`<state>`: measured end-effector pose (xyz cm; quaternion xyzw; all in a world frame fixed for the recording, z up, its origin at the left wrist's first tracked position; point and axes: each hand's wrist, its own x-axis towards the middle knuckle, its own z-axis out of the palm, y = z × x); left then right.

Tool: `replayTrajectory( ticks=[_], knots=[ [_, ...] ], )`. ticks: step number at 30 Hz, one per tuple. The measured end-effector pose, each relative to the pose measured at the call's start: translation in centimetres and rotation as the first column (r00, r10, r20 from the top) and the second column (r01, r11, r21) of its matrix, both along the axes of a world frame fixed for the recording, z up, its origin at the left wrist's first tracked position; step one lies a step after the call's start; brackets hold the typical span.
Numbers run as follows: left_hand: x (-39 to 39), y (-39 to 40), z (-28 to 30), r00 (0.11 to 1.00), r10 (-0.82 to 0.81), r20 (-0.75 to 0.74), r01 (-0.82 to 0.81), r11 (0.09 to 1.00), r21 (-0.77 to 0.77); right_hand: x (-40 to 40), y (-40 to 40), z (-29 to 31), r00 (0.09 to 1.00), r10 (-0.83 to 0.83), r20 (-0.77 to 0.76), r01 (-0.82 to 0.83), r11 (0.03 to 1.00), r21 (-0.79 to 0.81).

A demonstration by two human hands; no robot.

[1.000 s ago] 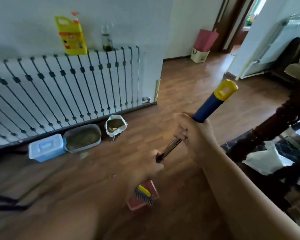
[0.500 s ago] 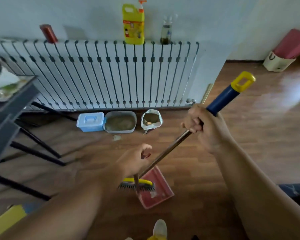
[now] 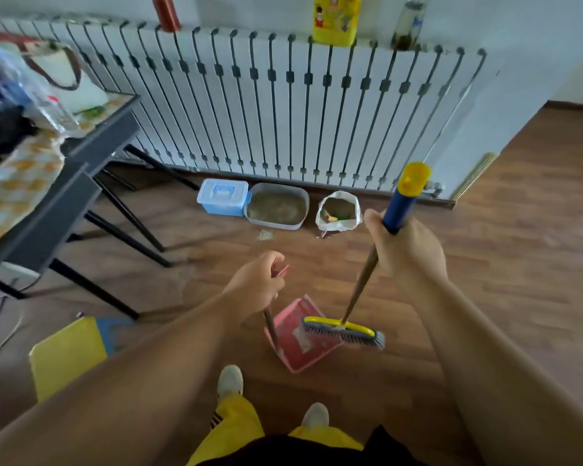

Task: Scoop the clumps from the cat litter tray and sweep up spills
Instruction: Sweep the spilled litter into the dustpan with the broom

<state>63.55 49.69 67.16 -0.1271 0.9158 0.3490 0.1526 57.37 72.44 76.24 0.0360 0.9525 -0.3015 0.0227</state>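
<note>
Above the floor, my right hand [image 3: 406,250] grips the broom [image 3: 344,332]; my left hand [image 3: 254,284] is clamped on the dustpan [image 3: 297,334] handle.

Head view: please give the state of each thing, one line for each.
Litter tray: uncovered, holds litter.
Blue box: lid on.
White bag: top open.
Spilled litter: on the floor, unswept.
Broom: in the right hand.
Red dustpan: left hand holds its handle, pale debris inside.
</note>
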Motion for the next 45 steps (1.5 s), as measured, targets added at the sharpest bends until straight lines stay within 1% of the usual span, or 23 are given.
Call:
replayTrajectory(
  ticks=[2,4,7,11,14,16,17,20,22,23,24,27,29,30,33,35,37,40,42,45],
  knots=[
    [-0.9,-0.5,-0.2,1.0,-0.017,0.016,0.017,1.0,0.004,-0.1,-0.7,-0.8,0.997,0.004,0.077,-0.004,1.0,0.007],
    [-2.0,-1.3,-0.5,0.999,-0.011,0.051,0.012,1.0,-0.007,-0.5,-1.2,-2.2,0.988,0.014,0.155,-0.007,0.999,-0.048],
    [-3.7,-3.6,-1.1,0.995,-0.03,0.099,0.037,0.997,-0.069,-1.8,-1.5,-4.6,0.948,0.02,0.317,0.024,0.991,-0.135],
    [-6.3,-8.2,-1.6,0.992,-0.05,0.118,0.069,0.985,-0.157,-3.5,-2.7,-6.5,0.892,-0.037,0.45,0.194,0.931,-0.308],
    [-8.0,-12.6,-1.9,0.992,-0.054,0.11,0.078,0.97,-0.228,-4.1,-5.6,-7.3,0.886,-0.063,0.459,0.273,0.872,-0.408],
    [-9.1,-15.8,-2.0,0.992,-0.062,0.107,0.087,0.966,-0.243,-4.4,-8.5,-7.3,0.889,-0.085,0.45,0.326,0.808,-0.491],
    [-9.6,-17.5,-2.0,0.992,-0.073,0.104,0.097,0.965,-0.244,-4.4,-9.9,-7.1,0.884,-0.096,0.457,0.362,0.759,-0.541],
    [-11.1,-22.4,-1.5,0.993,-0.084,0.089,0.103,0.964,-0.247,-4.1,-13.5,-6.5,0.856,-0.068,0.512,0.459,0.554,-0.694],
    [-12.1,-25.0,-1.4,0.993,-0.066,0.095,0.087,0.966,-0.242,-4.1,-15.3,-6.5,0.831,-0.046,0.555,0.512,0.454,-0.729],
    [-12.5,-26.2,-1.4,0.994,-0.047,0.101,0.069,0.97,-0.232,-4.1,-16.2,-6.4,0.814,-0.04,0.579,0.538,0.427,-0.727],
    [-12.8,-27.0,-1.5,0.994,-0.028,0.109,0.051,0.974,-0.221,-4.2,-16.8,-6.3,0.801,-0.045,0.597,0.555,0.428,-0.713],
    [-13.9,-29.0,-2.1,0.988,0.012,0.153,0.014,0.986,-0.164,-5.1,-19.0,-6.1,0.775,-0.047,0.631,0.574,0.471,-0.67],
    [-14.5,-29.8,-2.6,0.987,0.029,0.156,-0.004,0.987,-0.158,-6.0,-20.0,-6.4,0.748,0.005,0.664,0.59,0.455,-0.668],
    [-14.9,-30.1,-2.8,0.988,0.034,0.15,-0.009,0.987,-0.162,-6.4,-20.3,-6.6,0.724,0.069,0.687,0.589,0.456,-0.667],
    [-16.1,-31.0,-2.6,0.991,0.036,0.129,-0.005,0.974,-0.228,-8.1,-20.9,-8.0,0.615,0.23,0.754,0.578,0.519,-0.63],
    [-17.1,-31.7,-2.3,0.991,0.039,0.128,-0.005,0.966,-0.258,-9.4,-21.8,-9.2,0.544,0.28,0.791,0.595,0.537,-0.599],
    [-17.7,-32.0,-2.2,0.988,0.023,0.153,0.013,0.974,-0.227,-10.0,-22.7,-10.5,0.506,0.291,0.812,0.608,0.547,-0.575],
    [-18.5,-32.8,-2.2,0.976,0.002,0.216,0.038,0.982,-0.184,-11.7,-24.5,-11.8,0.489,0.253,0.835,0.611,0.584,-0.534],
    [-18.8,-33.2,-2.5,0.973,-0.006,0.229,0.061,0.971,-0.233,-12.6,-25.6,-12.1,0.485,0.227,0.844,0.624,0.587,-0.516],
    [-20.5,-33.8,-2.7,0.982,-0.008,0.187,0.063,0.955,-0.289,-13.8,-27.0,-12.0,0.498,0.196,0.845,0.658,0.55,-0.515]
  ],
)
